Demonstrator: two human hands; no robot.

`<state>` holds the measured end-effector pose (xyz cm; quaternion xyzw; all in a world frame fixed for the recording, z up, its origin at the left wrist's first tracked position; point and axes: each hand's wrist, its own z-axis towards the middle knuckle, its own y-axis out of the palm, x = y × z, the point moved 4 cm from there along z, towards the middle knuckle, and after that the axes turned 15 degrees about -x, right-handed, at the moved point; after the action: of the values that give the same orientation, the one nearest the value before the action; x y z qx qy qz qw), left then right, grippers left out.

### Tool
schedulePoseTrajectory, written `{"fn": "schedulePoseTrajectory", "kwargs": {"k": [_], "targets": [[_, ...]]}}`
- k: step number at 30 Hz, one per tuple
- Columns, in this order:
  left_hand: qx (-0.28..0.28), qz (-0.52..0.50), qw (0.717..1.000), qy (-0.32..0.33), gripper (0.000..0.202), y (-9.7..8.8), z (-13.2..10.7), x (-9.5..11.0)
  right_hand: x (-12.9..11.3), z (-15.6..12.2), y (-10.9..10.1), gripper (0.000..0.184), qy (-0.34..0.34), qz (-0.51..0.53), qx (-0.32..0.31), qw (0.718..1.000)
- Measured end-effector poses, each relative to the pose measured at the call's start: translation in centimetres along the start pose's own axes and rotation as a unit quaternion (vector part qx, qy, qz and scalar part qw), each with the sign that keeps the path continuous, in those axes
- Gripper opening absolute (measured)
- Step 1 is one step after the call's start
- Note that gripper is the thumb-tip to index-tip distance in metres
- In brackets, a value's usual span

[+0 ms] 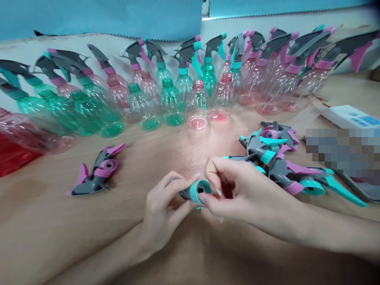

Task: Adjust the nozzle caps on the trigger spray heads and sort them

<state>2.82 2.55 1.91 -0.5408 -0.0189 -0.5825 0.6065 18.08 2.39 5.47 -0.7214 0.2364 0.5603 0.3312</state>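
Note:
Near the middle of the table, my left hand (166,204) grips a grey trigger sprayer head with a turquoise collar (194,193), its open end turned toward the right. The fingers of my right hand (234,190) are curled in, and the thumb tip touches the rim of the collar opening. Whether a small part sits in that pinch is hidden. Just beyond my right hand lies a pile of loose sprayer heads (255,146) in grey, pink and turquoise. To the left lie pink-and-grey sprayer heads (99,174).
Open-necked bottles, green (172,105) and pink (197,107), stand in the middle. Behind them and to both sides are bottles with sprayers fitted (263,79). A red item (14,156) is at far left; a white box (350,116) and a phone-like slab (368,190) at right.

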Motion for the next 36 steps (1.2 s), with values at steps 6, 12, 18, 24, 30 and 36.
{"fn": "schedulePoseTrajectory", "kwargs": {"k": [6,12,18,24,30,36], "targets": [[-0.009,0.058,0.998,-0.002,0.010,0.0,0.0,0.3,-0.7,-0.5,0.0,0.023,-0.010,-0.079,0.040,0.996],[-0.001,0.084,0.996,-0.005,0.015,0.0,-0.1,0.3,-0.5,-0.7,0.1,0.021,-0.016,-0.106,0.034,0.994],[0.009,0.109,0.994,0.003,0.019,-0.1,0.0,0.7,-0.8,-0.9,-0.1,0.019,0.017,-0.228,0.101,0.968],[0.021,0.143,0.989,0.019,0.018,-0.2,-0.2,1.1,-1.2,-1.2,0.1,0.017,0.013,-0.300,0.148,0.942],[-0.009,0.151,0.987,0.050,0.022,0.0,-0.2,1.5,-1.1,-0.9,0.0,0.014,0.022,-0.263,0.091,0.960],[-0.024,0.157,0.986,0.055,0.020,0.2,-0.1,1.5,-2.1,-1.9,1.0,0.010,-0.019,-0.437,0.180,0.881]]}}
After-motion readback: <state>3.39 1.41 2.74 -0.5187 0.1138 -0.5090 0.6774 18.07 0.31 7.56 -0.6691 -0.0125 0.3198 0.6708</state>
